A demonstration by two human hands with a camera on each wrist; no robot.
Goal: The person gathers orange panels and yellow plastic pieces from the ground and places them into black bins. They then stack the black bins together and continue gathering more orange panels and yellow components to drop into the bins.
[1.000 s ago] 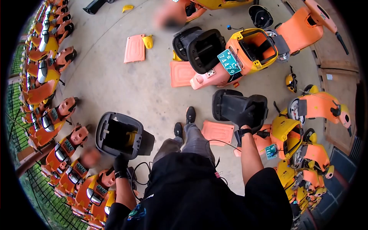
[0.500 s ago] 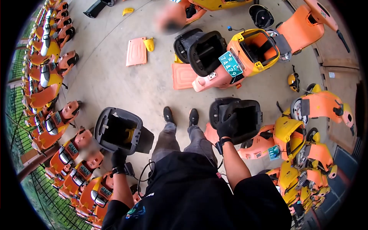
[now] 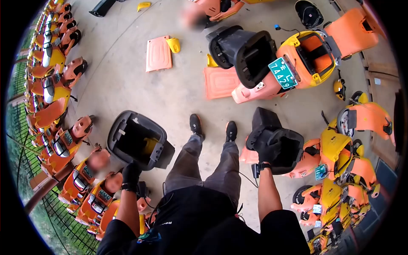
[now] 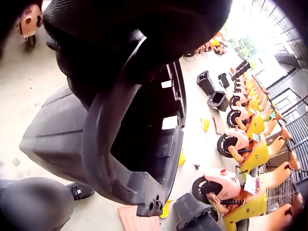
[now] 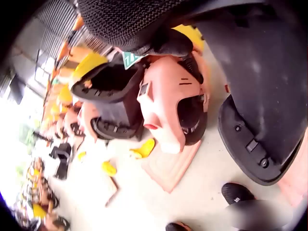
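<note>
My gloved left hand (image 3: 131, 174) grips the rim of a black plastic storage bin (image 3: 168, 155), its fingers wrapped over the edge in the left wrist view. A yellow piece (image 3: 149, 145) lies inside that bin. On the other side, my gloved right hand (image 3: 267, 154) holds another black bin (image 3: 293, 137) by its near rim, its mouth facing up toward me. A second black rim and tapered body (image 3: 263, 119) extend beyond it, looking like a nested bin. In the right wrist view the black glove (image 5: 130, 24) fills the top, beside the dark bin wall (image 5: 260, 67).
An orange-and-yellow scooter (image 3: 248, 91) stands ahead, with black bins (image 3: 231, 46) at its rear. Orange panels (image 3: 159, 53) and a yellow part (image 3: 173, 45) lie on the concrete. Rows of scooters line both sides. Another person (image 3: 192, 19) is at the top, and a helmet (image 3: 309, 13) lies nearby.
My feet have shifted across the floor. The right-hand bins have swung so their tapered end points away from me. Both hands keep their hold, and the scooter ahead has moved rightward in view.
</note>
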